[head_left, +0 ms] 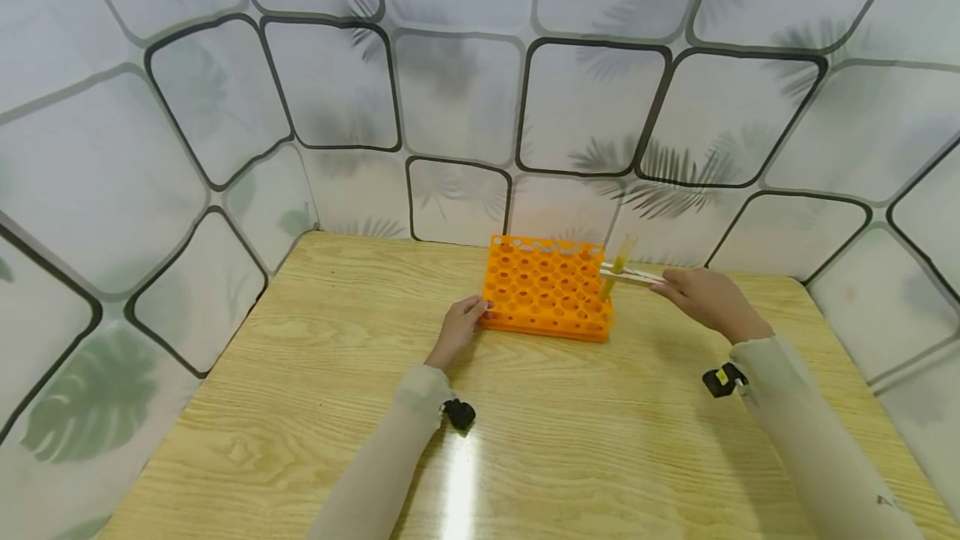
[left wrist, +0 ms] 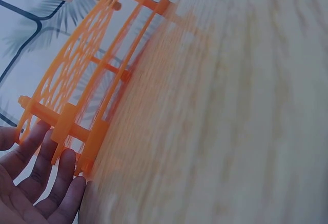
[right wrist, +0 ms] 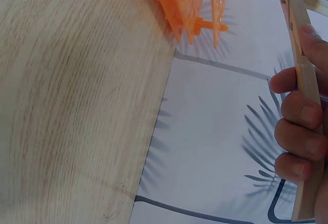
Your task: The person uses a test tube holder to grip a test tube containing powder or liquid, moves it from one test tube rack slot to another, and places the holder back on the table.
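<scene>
An orange test tube rack (head_left: 546, 283) with rows of round holes stands on the table. At its left front corner, my left hand (head_left: 459, 325) grips the rack's end, with the fingers (left wrist: 65, 170) against the end posts in the left wrist view. My right hand (head_left: 708, 300) holds a wooden test tube clamp (right wrist: 307, 80) by its handle, fingers curled round it. Between the clamp's tips is a test tube (head_left: 621, 261) with yellowish contents, tilted slightly. Its lower end is at the rack's right edge and appears to pass the top plate.
The wood-grain table (head_left: 337, 407) extends in front of the rack and to both sides. A patterned white wall covering (head_left: 457, 107) rises behind the rack and along the sides. Each wrist carries a small black camera (head_left: 459, 414).
</scene>
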Available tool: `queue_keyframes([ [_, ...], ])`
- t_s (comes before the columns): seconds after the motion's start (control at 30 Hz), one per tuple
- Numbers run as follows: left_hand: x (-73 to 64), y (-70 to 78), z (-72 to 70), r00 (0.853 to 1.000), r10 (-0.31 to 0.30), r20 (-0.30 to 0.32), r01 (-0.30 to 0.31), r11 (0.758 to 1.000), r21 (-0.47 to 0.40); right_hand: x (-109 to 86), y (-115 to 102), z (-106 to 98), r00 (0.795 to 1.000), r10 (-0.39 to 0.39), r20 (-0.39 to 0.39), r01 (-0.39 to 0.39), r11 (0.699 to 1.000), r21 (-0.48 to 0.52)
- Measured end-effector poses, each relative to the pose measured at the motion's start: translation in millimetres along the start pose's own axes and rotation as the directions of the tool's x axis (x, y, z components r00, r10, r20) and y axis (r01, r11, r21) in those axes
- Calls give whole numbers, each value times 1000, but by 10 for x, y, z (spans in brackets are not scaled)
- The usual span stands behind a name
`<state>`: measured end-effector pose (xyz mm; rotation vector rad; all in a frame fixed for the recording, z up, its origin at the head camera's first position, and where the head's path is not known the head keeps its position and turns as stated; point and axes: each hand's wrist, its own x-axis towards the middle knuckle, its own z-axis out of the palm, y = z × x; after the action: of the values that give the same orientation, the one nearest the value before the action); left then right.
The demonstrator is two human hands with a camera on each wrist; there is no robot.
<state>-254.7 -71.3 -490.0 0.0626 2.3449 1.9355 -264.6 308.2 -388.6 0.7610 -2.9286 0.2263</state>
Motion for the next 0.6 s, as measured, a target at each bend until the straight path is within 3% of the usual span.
queue_keyframes([
  [0.23,-7,41,-19,1000,-2,24,2,1000,-18,4,20,43,1000,-17,-7,17,1000,-16],
  [0.47,-204,331,-51,999,5,39,-5,1000,-5,15,15,52,1000,-28,1,28,1000,-14],
  [0.6,-211,352,-48,999,-10,35,10,1000,-22,23,8,54,999,-30,14,31,999,-24],
])
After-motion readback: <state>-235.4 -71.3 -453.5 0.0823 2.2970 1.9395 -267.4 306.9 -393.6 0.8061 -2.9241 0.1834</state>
